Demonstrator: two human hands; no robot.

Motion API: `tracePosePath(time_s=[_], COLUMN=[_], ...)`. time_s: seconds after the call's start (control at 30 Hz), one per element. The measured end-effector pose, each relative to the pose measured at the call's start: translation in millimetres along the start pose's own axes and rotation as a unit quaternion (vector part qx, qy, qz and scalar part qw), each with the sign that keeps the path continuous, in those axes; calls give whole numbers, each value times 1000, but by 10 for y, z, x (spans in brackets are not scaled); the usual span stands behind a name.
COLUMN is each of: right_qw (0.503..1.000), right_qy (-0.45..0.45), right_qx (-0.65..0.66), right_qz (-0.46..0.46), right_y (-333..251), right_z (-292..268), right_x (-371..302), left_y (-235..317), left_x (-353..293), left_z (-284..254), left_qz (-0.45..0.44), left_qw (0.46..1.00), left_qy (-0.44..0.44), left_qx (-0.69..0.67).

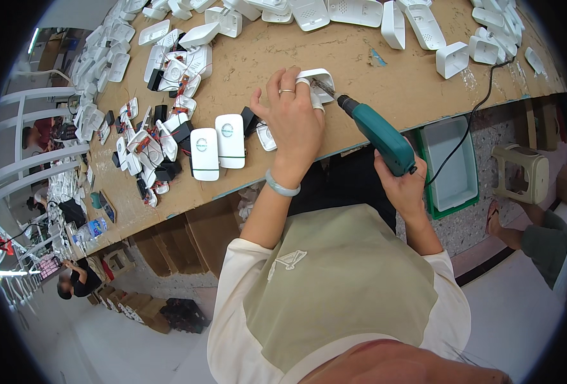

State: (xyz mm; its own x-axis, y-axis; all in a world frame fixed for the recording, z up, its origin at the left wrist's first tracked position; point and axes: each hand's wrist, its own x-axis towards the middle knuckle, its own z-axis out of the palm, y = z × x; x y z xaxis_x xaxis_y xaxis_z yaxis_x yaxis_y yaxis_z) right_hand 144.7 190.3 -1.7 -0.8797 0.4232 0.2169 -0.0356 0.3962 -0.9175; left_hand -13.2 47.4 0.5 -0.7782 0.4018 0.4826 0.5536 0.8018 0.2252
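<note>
My right hand [404, 191] is wrapped round the rear of a teal corded electric screwdriver [380, 136]. Its tip points into a white plastic housing [326, 78] on the cardboard-covered table [373, 89]. With fingers bent over that housing, my left hand [294, 125] presses it against the table and hides much of it. The screw, if any, is too small to make out. Close to my left wrist lie two white closed cases, one [204, 153] in front of the other [231, 137], each with a dark band. A small white part [266, 136] lies beside them.
White housings [309, 13] crowd the far side. On the left are piled wired parts with black blocks [145, 144]. The tool's black cord [472, 121] runs past a green-rimmed tray [450, 169] below the table edge. A stool [523, 169] and another person's leg [514, 237] are at right.
</note>
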Motion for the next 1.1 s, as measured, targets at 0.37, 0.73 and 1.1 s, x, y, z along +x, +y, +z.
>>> tracePosePath(time_s=[0.37, 0.73, 1.1], right_qw=[1000, 1000, 986], right_qy=[-3, -11, 94], right_qx=[-22, -25, 88], right_qz=[-13, -15, 104], right_y=[-25, -94, -57], right_z=[-30, -75, -171], right_x=[41, 58, -255], left_y=[6, 12, 15], left_x=[2, 5, -5], left_z=[17, 10, 3], left_qz=[-1, 0, 9], left_qw=[1000, 1000, 1000], left_qy=[1, -3, -2], left_qx=[6, 5, -5])
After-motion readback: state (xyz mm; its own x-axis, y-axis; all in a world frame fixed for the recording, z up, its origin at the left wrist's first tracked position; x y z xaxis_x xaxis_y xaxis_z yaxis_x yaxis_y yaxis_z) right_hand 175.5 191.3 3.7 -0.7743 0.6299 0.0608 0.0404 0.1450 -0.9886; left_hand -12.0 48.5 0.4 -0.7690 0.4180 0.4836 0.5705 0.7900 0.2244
